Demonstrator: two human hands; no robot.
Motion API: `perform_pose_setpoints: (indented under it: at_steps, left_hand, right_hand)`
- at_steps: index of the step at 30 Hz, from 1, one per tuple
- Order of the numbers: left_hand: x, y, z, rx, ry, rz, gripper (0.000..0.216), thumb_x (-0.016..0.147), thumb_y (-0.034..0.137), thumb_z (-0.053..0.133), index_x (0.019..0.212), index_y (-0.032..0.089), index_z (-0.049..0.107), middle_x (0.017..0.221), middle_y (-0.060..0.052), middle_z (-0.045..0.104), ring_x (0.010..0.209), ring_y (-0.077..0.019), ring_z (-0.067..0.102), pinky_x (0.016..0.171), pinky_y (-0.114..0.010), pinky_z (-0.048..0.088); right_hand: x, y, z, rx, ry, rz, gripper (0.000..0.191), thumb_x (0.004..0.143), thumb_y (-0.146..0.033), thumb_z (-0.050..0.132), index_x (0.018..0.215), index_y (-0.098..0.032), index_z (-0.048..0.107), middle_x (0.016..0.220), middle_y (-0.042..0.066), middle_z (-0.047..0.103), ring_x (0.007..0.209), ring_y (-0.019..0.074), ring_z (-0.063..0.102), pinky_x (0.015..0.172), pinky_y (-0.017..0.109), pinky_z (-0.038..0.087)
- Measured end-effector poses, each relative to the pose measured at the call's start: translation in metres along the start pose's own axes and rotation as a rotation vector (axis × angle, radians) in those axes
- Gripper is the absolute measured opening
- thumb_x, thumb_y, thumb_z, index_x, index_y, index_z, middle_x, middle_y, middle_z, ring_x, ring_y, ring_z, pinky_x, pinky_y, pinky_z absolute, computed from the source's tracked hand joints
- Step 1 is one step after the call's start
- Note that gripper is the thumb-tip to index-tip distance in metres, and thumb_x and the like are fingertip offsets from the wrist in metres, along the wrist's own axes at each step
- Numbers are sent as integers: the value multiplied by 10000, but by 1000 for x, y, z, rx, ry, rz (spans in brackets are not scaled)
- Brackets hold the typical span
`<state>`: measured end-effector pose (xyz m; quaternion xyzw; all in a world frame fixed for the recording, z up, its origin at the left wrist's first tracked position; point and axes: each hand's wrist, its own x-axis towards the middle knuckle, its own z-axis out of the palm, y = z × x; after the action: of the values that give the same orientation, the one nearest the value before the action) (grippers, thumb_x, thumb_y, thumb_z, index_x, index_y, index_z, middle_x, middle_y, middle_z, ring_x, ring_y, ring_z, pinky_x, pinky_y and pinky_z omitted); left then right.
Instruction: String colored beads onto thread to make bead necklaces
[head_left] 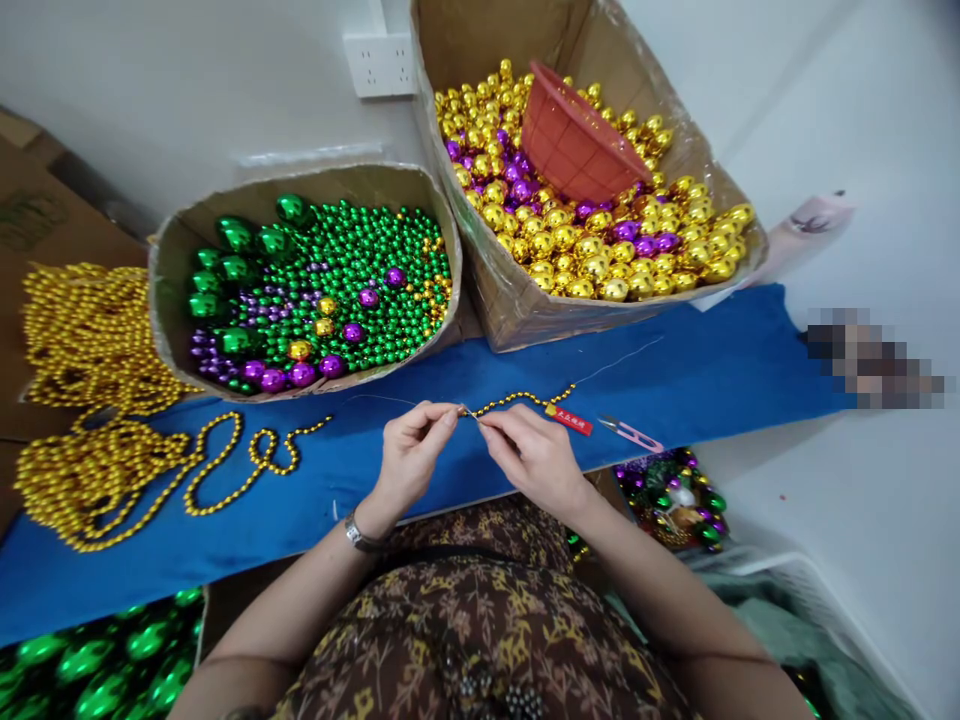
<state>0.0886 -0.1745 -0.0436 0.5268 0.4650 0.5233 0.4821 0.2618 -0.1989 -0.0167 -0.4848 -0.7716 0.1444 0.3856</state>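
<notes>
While both hands meet over the blue-covered counter (712, 375), the left hand (411, 455) pinches the thread (471, 411) between thumb and forefinger, and the right hand (536, 455) grips it the same way, its fingertips just beside the left's. From there a short gold bead strand (525, 398) curves towards two o'clock, with a bare tail of thread beyond its far end. At nine o'clock a longer gold strand (240, 460) lies in loose loops and runs into a gold bead pile (105, 475); a fine line leads from its near end towards the left hand.

At three o'clock rests a red tag (571, 419), with pink-handled snips (634, 434) just past it, untouched. A carton of mostly green beads (360, 182) stands at ten o'clock, and a taller carton of gold and purple balls (555, 318) at one, a red basket (577, 145) tilted among them.

The step in hand looks like fine work on the thread, probably knotting, though it is too thin here to tell whether a loop has formed. The next move seems to call for even tension from both pinches, without letting the beads slip.
</notes>
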Motion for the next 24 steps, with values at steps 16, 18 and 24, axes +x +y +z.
perform_pose_setpoints:
  at_steps: [16,18,24]
  left_hand:
    - [0,6,-2,192,-18,176,160,852,295,649,910,193,757,647,4,570,572,-89,459,539,-215,362]
    - [-1,6,-2,198,-16,180,162,852,297,648,906,190,757,645,4,567,572,-89,458,537,-215,360]
    - [-1,4,-2,178,-15,148,187,851,325,648,920,187,755,638,5,552,560,-87,441,519,-213,345]
  right_hand:
    - [1,-3,2,22,-4,4,185,951,-203,486,951,-192,670,815,41,680,747,138,642,705,238,500]
    - [1,-2,2,19,-6,6,184,950,-202,486,950,-194,670,817,40,681,751,137,644,708,237,499]
    - [1,-1,4,24,-2,9,192,951,-211,480,952,-194,672,818,43,685,748,136,647,703,236,505]
